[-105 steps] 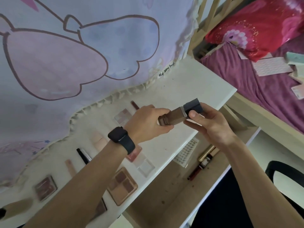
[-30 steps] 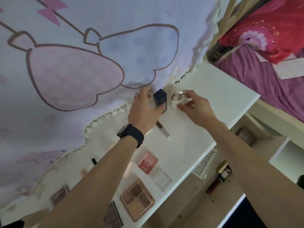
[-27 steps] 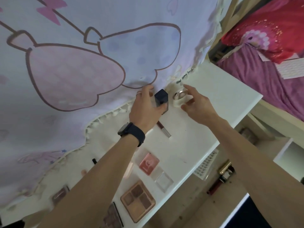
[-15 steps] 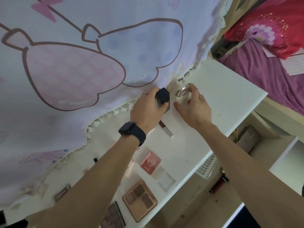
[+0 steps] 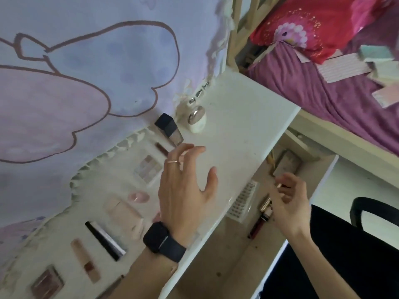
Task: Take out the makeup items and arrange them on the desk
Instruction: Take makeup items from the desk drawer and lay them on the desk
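My left hand point(image 5: 185, 190) hovers mid-frame over the white counter point(image 5: 248, 126), fingers spread, holding nothing. The dark-capped bottle point(image 5: 169, 130) stands just beyond, beside a white jar point(image 5: 197, 121). At lower right, my right hand point(image 5: 289, 201) curls loosely; whether it pinches anything, I cannot tell.

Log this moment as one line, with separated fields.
left hand: open, over desk | right hand: over drawer | bottle, jar: standing by curtain

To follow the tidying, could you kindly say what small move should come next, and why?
Probably lower the right hand onto the gold-capped tube in the drawer below the desk and grip it: the hand hovers beside it, and makeup lies there.
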Motion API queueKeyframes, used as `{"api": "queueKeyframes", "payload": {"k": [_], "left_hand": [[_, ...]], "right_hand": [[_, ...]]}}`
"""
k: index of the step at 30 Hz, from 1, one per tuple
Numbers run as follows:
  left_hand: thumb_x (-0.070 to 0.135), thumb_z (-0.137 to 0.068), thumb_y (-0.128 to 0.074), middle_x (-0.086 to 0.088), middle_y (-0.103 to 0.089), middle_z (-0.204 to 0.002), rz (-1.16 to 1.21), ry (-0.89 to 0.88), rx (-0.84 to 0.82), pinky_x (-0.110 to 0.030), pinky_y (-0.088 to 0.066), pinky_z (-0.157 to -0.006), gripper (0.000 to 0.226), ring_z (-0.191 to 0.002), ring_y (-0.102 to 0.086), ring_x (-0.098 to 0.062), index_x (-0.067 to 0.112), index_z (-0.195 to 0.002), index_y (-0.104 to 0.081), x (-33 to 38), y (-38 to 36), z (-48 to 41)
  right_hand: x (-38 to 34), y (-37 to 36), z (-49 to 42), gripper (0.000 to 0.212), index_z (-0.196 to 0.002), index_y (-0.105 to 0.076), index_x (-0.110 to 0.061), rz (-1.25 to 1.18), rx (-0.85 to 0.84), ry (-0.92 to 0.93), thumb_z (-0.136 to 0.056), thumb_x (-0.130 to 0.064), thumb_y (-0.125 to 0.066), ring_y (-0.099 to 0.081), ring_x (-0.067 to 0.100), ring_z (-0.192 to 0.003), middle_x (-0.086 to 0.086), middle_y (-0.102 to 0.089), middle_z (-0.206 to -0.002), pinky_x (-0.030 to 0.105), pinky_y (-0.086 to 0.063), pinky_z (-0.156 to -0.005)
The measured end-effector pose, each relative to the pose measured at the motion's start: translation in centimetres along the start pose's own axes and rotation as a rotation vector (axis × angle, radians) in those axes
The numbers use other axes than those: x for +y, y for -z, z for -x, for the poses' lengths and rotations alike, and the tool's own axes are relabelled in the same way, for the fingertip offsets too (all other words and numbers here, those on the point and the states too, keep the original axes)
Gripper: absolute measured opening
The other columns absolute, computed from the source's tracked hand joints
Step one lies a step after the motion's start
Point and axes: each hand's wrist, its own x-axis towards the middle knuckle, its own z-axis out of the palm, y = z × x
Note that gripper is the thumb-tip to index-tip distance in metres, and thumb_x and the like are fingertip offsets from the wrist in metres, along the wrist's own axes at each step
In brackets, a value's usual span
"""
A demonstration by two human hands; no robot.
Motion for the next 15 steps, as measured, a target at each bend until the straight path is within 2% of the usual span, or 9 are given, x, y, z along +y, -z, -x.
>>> {"api": "queueKeyframes", "payload": {"k": [3,6,7,9,11,13,15], "left_hand": [[0.025,-0.089,-0.066,0.002,-0.059,-0.118,0.07,-0.027,-0.113,-0.033,-0.057,-0.065,0.028,-0.096,-0.061,-0.016,0.019,-0.117,-0.062,1.3,-2.0,2.2],[0.031,-0.092,-0.058,0.006,-0.06,-0.112,0.095,-0.063,-0.366,-0.029,-0.057,-0.061,0.021,-0.092,-0.059,-0.011,0.028,-0.113,-0.056,2.8,-4.9,5.8],[0.033,-0.093,-0.058,0.006,-0.059,-0.113,0.113,0.008,-0.485,-0.032,-0.058,-0.066,0.023,-0.096,-0.058,-0.012,0.03,-0.115,-0.054,3.4,-6.0,7.0],[0.038,-0.094,-0.059,0.0,-0.056,-0.127,0.083,0.23,-0.736,-0.038,-0.053,-0.091,0.039,-0.115,-0.053,-0.02,0.029,-0.129,-0.048,3.7,-8.9,9.3],[0.043,-0.093,-0.058,-0.011,-0.038,-0.151,-0.089,0.366,-0.898,-0.041,-0.032,-0.116,0.064,-0.138,-0.035,-0.03,0.022,-0.148,-0.033,3.1,-12.0,10.9],[0.043,-0.092,-0.058,-0.017,-0.017,-0.162,-0.204,0.45,-0.914,-0.044,-0.013,-0.122,0.081,-0.149,-0.016,-0.035,0.019,-0.157,-0.015,2.3,-14.3,11.8],[0.041,-0.093,-0.059,-0.019,-0.008,-0.163,-0.282,0.494,-0.875,-0.048,-0.008,-0.122,0.089,-0.15,-0.01,-0.038,0.018,-0.159,-0.003,1.6,-16.0,12.4]], "right_hand": [[3.3,1.7,-0.8,0.031,-0.122,-0.052,-0.032,0.244,-0.131,-0.073,-0.095,-0.03,-0.066,-0.063,0.001,-0.098,-0.016,-0.063,-0.111,0.031,-0.053,-0.083],[5.9,1.5,-2.6,0.037,-0.129,-0.053,-0.019,0.635,-0.384,-0.054,-0.095,-0.029,-0.063,-0.062,0.024,-0.106,0.002,-0.063,-0.118,0.037,-0.051,-0.084],[6.4,1.2,-3.1,0.037,-0.129,-0.054,-0.014,0.728,-0.438,-0.021,-0.095,-0.026,-0.061,-0.061,0.029,-0.109,0.008,-0.061,-0.12,0.039,-0.051,-0.086],[6.8,0.4,-3.7,0.038,-0.13,-0.053,-0.008,0.903,-0.53,0.029,-0.095,-0.021,-0.058,-0.055,0.035,-0.118,0.014,-0.054,-0.13,0.045,-0.05,-0.094],[6.8,-0.4,-3.9,0.043,-0.135,-0.048,-0.009,1.08,-0.595,0.071,-0.094,-0.017,-0.056,-0.041,0.037,-0.133,0.014,-0.042,-0.144,0.048,-0.046,-0.102],[6.8,-1.0,-4.0,0.049,-0.14,-0.043,-0.01,1.181,-0.632,0.125,-0.093,-0.015,-0.057,-0.029,0.037,-0.14,0.012,-0.033,-0.152,0.049,-0.042,-0.104],[7.2,-1.4,-4.3,0.059,-0.145,-0.036,-0.012,1.254,-0.662,0.157,-0.091,-0.018,-0.059,-0.025,0.038,-0.141,0.012,-0.028,-0.155,0.049,-0.037,-0.107]]}}
